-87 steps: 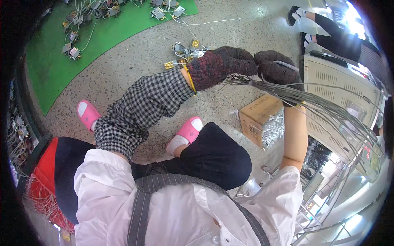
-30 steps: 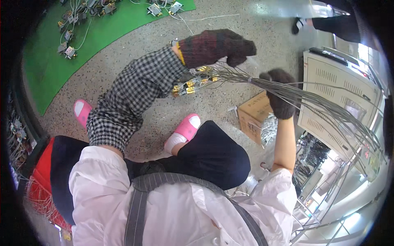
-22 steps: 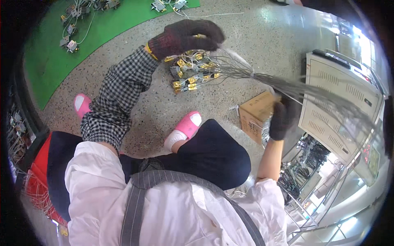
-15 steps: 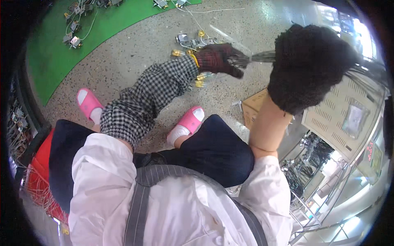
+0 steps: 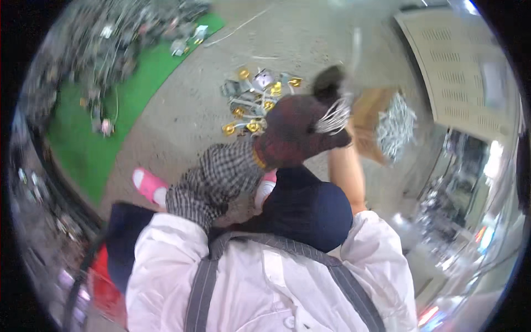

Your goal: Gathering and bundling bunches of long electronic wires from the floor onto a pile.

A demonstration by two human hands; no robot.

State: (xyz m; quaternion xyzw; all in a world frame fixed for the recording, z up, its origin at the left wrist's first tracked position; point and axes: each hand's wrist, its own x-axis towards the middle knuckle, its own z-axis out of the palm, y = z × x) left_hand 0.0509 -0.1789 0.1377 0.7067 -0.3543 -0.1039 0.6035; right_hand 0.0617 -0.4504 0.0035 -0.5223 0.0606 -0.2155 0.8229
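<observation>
Curling around the wires (image 5: 334, 118), your left hand (image 5: 294, 130) is nearer; they slant toward upper right. I can't tell whether your blurred right hand (image 5: 329, 83) grips.

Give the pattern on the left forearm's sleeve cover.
The sleeve cover is black-and-white check; head view shows it best.

Left glove (image 5: 293, 130): dark brown with a maroon cast, cuff edge (image 5: 259, 160) yellow. Left oversleeve (image 5: 224, 166): black-and-white check. Shirt (image 5: 260, 307): plain white. Apron straps (image 5: 200, 299): grey, finely pinstriped in a paler tone. Trousers (image 5: 310, 205): navy. Slippers (image 5: 149, 186): bright pink. Wires (image 5: 335, 118) at the glove: silvery white. Parts (image 5: 275, 88) on the floor (image 5: 177, 119): gold and silver-grey against dull grey. Mat (image 5: 77, 152): vivid green. Box (image 5: 366, 108): brown; its contents (image 5: 395, 128) pale bluish grey. Cabinet (image 5: 456, 66) facing me: cream.
</observation>
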